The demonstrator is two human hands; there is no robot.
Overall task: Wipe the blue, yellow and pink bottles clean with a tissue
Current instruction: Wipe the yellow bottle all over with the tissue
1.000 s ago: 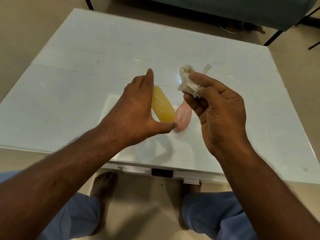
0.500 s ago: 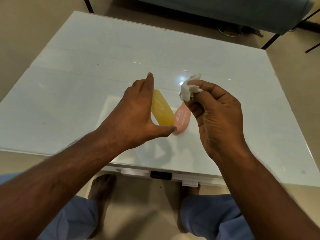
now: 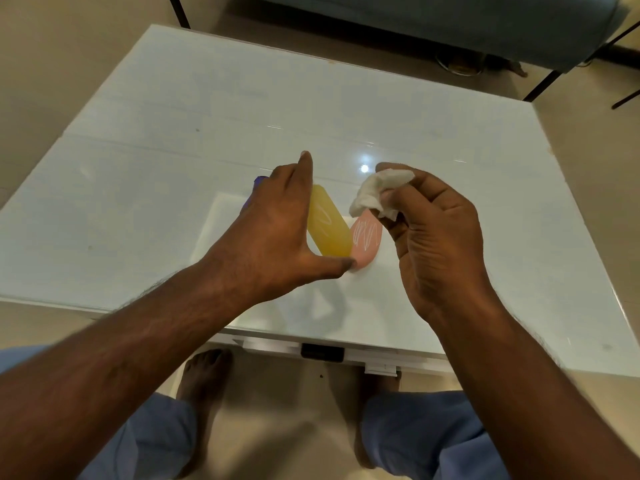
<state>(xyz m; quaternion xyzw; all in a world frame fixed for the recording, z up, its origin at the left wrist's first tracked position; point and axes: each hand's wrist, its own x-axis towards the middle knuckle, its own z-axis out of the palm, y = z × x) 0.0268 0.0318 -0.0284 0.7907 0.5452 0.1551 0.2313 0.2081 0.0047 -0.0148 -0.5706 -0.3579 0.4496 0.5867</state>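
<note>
A yellow bottle [image 3: 329, 226] and a pink bottle [image 3: 367, 240] lie side by side on the white table [image 3: 242, 109], both with white scribbles on them. Only a sliver of the blue bottle [image 3: 259, 181] shows behind my left hand [image 3: 277, 233]. That hand is spread over the bottles, its index finger straight and its thumb reaching to the near end of the pink bottle. My right hand [image 3: 440, 237] pinches a crumpled white tissue [image 3: 377, 192] just above the pink bottle's far end.
A paler rectangular patch [image 3: 214, 223] lies under the bottles. The table's near edge [image 3: 322, 351] is close to my knees and my feet are below it. A dark bench [image 3: 450, 22] stands beyond the far edge.
My right hand has bunched the tissue tighter and brought it down closer to the pink bottle. My left hand has stayed spread over the bottles.
</note>
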